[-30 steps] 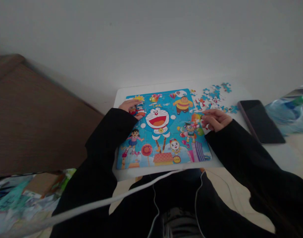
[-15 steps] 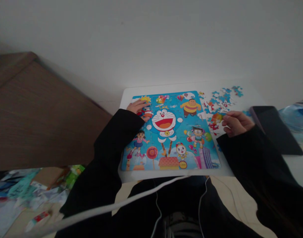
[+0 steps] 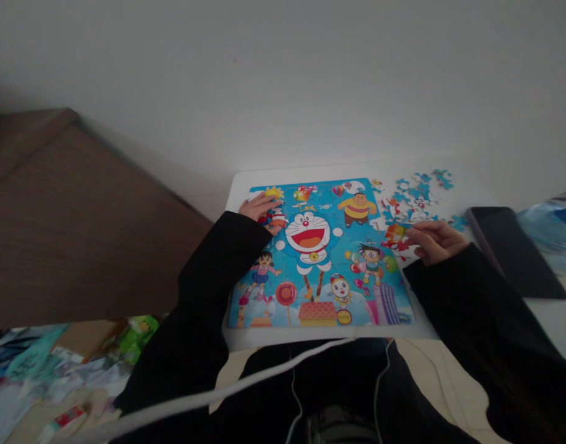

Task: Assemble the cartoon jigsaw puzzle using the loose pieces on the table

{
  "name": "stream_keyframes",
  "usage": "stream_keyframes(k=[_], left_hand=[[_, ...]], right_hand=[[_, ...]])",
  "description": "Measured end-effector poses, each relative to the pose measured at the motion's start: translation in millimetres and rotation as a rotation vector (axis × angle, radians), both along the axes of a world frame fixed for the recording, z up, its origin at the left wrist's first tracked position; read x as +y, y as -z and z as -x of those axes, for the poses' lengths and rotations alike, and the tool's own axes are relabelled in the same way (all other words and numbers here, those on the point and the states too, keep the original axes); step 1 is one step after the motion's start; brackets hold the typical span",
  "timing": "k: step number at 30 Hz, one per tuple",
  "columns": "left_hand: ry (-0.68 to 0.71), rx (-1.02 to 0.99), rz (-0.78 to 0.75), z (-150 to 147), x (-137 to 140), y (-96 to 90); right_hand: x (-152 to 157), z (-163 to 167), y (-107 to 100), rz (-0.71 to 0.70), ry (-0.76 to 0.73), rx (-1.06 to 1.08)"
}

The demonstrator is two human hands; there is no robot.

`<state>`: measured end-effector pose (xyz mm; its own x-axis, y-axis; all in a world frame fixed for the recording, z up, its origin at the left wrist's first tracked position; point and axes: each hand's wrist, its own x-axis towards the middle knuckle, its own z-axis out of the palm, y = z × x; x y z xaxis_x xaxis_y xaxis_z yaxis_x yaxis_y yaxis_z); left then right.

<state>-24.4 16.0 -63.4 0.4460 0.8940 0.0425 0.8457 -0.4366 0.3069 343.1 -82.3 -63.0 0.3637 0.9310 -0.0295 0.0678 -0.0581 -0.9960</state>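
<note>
A cartoon jigsaw puzzle (image 3: 329, 246) with a blue background lies on a small white table. My left hand (image 3: 263, 208) rests on its upper left part, near the yellow sun, with the fingers stretched out. Beyond the puzzle's right edge, my right hand (image 3: 434, 240) pinches a puzzle piece (image 3: 396, 233) coloured red, yellow and green between thumb and fingertips. That piece hangs over or touches red-and-white loose pieces; I cannot tell which. More loose puzzle pieces (image 3: 418, 188), mostly blue and white, are spread out above my right hand.
A dark tablet or phone (image 3: 509, 250) lies to the right, beside a clear plastic bag (image 3: 551, 228). Brown wooden furniture (image 3: 93, 228) stands at the left, with clutter (image 3: 74, 357) below it. A white cable (image 3: 246, 373) crosses in front of my lap.
My right hand has moved slightly left with the puzzle piece, closer to the puzzle's edge. My left hand stays in place on the puzzle. The whole view has shifted a little.
</note>
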Motion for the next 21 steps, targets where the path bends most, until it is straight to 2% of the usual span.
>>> stream_keyframes(k=[5,11,15,21], left_hand=[[-0.007,0.011,-0.003,0,-1,-1.3],[0.015,0.006,-0.048,2,0,1.7],[0.027,0.006,-0.056,5,3,5.6],[0.043,0.027,-0.067,7,6,8.3]], right_hand=[[1,1,3,0.004,-0.017,-0.049],[1,12,-3,0.012,0.013,0.005],[0,16,-7,0.026,0.002,-0.038],[2,13,-5,0.041,-0.022,-0.023]])
